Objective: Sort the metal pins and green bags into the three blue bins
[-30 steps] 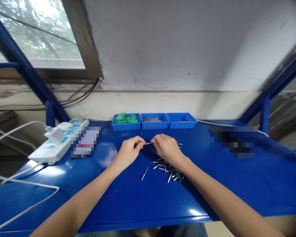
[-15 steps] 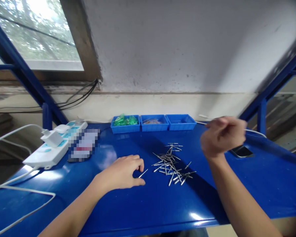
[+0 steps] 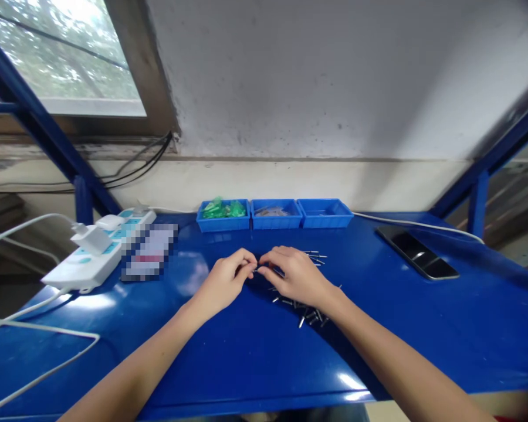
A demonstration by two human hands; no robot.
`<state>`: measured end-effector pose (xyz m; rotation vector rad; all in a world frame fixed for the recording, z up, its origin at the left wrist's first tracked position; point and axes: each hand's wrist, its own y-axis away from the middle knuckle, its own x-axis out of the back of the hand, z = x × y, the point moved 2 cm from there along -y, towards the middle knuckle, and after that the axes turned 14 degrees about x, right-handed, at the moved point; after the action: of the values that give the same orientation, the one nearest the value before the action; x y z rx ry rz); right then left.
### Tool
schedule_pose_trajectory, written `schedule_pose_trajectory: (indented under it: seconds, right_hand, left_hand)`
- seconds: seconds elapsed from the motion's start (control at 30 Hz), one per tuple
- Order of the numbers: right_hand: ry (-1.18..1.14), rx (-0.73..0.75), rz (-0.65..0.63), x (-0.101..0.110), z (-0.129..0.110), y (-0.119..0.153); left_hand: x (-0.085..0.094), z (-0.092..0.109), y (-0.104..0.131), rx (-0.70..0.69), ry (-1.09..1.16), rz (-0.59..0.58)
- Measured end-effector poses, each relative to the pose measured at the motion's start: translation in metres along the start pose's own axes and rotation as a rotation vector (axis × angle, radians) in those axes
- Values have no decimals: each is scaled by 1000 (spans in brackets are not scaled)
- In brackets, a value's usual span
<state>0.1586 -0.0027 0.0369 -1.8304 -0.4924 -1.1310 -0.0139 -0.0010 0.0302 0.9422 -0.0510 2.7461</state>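
Observation:
Above the blue table, my left hand (image 3: 230,278) pinches a thin metal blind rivet (image 3: 256,270) between thumb and fingertips. My right hand (image 3: 297,274) meets it from the other side, its thumb and forefinger closed at the rivet's other end. Fingers hide most of that rivet. Beneath my right hand and wrist lies a loose pile of silvery blind rivets (image 3: 310,316), partly covered. A few more rivets (image 3: 315,256) show just beyond the right hand's knuckles.
Three blue bins stand along the back: one with green packets (image 3: 223,209), one with pale pieces (image 3: 270,211), and a right bin (image 3: 324,214). A black phone (image 3: 418,253) lies right. At left are a white power strip (image 3: 99,252), a blurred flat object (image 3: 149,252) and white cables.
My right hand has come in from the right, away from the phone, to meet the left. My left hand has closed on the rivet and lifted it off the table.

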Motion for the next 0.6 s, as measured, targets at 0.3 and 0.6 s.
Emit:
schedule_pose_trajectory:
  seconds: [0.3, 0.6]
  right_hand:
    - [222, 118, 141, 8, -7, 0]
    - [549, -417, 434, 88, 83, 28]
  left_hand:
    - [0, 0, 3, -20, -38, 66]
    - [-78, 42, 31, -390, -498, -122]
